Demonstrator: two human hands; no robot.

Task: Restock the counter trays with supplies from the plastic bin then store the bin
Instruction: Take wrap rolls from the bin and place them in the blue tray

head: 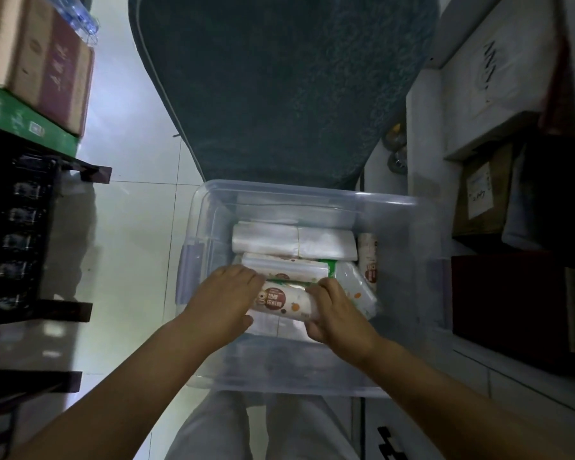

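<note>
Several packs [296, 242] lie in the plastic bin [296, 190]; restocking looks barely begun.
Left hand [223, 300] and right hand [337, 315] curl round one printed pack [286, 302] at the near side; counter trays out of view.

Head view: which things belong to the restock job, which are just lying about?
Job: bin, pack gripped by left hand and right hand, other packs in bin.
Lying about: cartons, black crate, white box, teal fabric.
</note>
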